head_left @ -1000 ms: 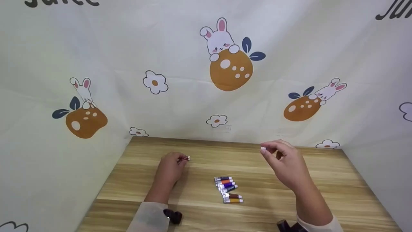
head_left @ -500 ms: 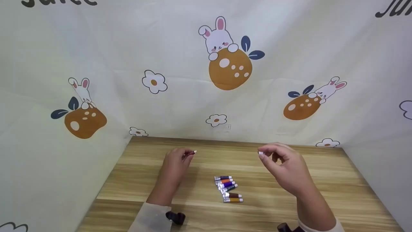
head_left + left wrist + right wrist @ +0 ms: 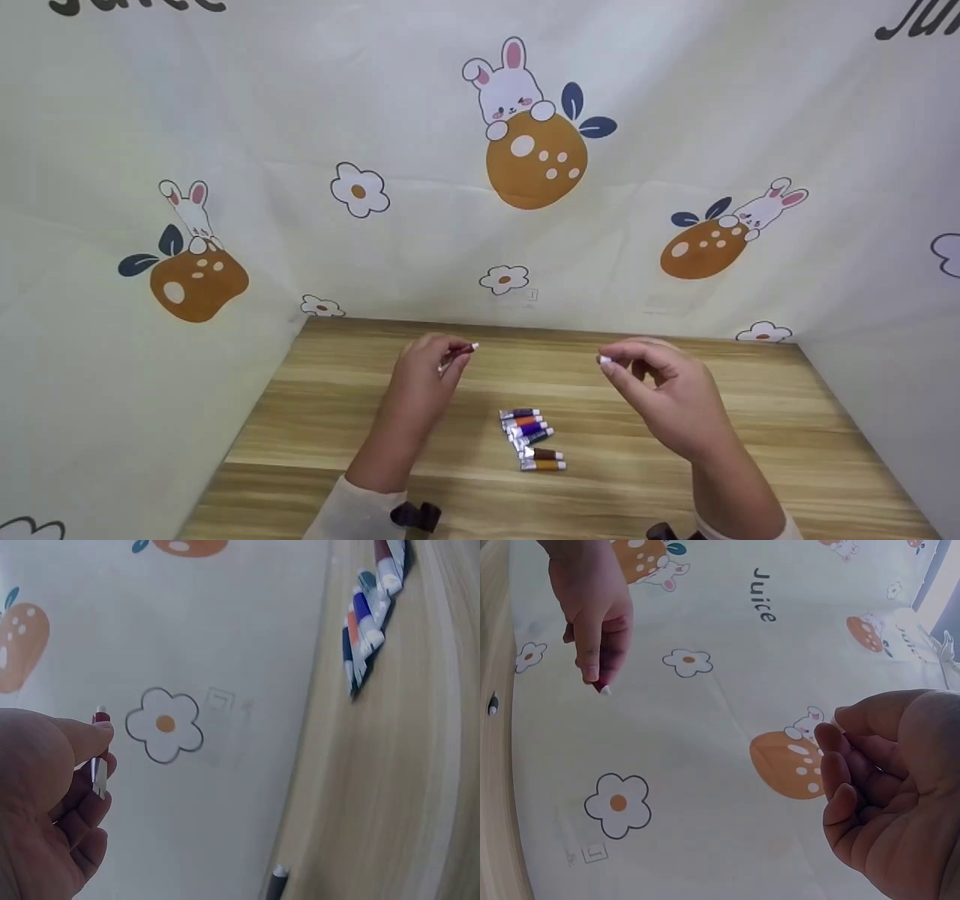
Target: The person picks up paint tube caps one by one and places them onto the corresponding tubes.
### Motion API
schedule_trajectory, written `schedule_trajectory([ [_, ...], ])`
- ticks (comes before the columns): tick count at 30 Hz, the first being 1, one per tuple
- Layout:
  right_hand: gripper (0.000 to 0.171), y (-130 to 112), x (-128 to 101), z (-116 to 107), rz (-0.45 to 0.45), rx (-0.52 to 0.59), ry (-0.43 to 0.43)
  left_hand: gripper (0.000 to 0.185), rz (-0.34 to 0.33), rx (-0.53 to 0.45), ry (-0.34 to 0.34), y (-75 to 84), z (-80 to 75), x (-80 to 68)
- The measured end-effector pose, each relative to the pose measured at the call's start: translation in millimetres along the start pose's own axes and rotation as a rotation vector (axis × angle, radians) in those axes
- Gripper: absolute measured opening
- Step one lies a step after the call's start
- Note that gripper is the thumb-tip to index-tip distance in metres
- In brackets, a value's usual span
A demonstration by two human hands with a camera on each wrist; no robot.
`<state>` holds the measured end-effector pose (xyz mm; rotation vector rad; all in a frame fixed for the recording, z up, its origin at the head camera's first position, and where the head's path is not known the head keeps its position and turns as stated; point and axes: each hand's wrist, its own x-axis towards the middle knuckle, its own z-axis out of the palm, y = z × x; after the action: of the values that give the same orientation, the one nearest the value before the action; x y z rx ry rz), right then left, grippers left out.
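My left hand [image 3: 424,379] pinches a dark red paint tube [image 3: 100,757] with a white cap, held above the table. The cap points up in the left wrist view, and the silvery tail hangs below the thumb. Across from it, my right hand [image 3: 664,386] pinches a small white cap-like piece [image 3: 604,361] between thumb and index finger; I cannot tell whether more of it is inside the fingers. On the table behind the left hand lies a dark paint tube [image 3: 277,883] with a white cap, mostly hidden in the head view.
Several paint tubes [image 3: 531,431] in dark blue, orange, purple, green, brown and ochre lie grouped on the wooden table [image 3: 600,495] between the forearms. A pale printed cloth [image 3: 420,247] hangs along the table's back edge and both sides.
The left hand has moved right and toward the back with the dark red paint tube, leaving the dark tube in place. The right hand has lowered slightly, still pinching the white piece.
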<state>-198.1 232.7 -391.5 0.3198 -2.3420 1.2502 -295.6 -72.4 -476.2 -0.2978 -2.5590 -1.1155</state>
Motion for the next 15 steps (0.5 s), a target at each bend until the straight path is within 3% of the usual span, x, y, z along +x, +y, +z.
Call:
schedule_trajectory([
  [5, 0.020, -3.2, -2.0, -0.4, -0.025, 0.010, 0.011, 0.014, 0.037, 0.000, -0.002, 14.9, -5.2, -4.8],
  [15, 0.027, -9.2, -10.2, 0.0, -0.160, 0.071, 0.055, 0.015, 0.135, 0.023, 0.019, 38.6, -13.5, -15.7],
])
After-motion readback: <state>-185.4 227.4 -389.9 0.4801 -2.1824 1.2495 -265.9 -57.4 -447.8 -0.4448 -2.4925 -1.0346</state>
